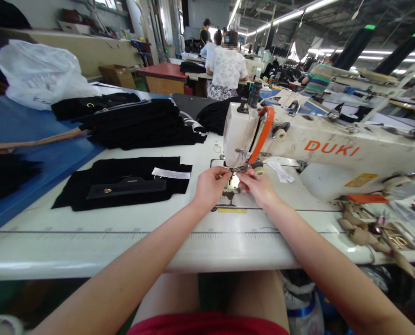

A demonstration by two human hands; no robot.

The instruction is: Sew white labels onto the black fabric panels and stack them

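Observation:
Both hands meet at the needle area of a white sewing machine [298, 139] with an orange take-up guard [263, 132]. My left hand [209, 186] is closed, thumb and forefinger pinched just left of the needle and presser foot. From the other side, my right hand [260, 187] pinches close to the same spot, its fingertips beside the foot. Whatever is between the fingertips is too small to make out. Under the hands, the metal needle plate [233, 182] shines brightly. Left of them, a black fabric panel [78, 188] lies flat, bearing a dark strap piece [140, 186] and a white strip [171, 173].
Black fabric pieces [133, 123] are stacked behind the panel, near a white plastic bag [43, 74]. At right, a tray [403, 235] holds small tools and metal rings, with tan strapping [359, 230] beside it. A person [226, 65] sits at another station ahead.

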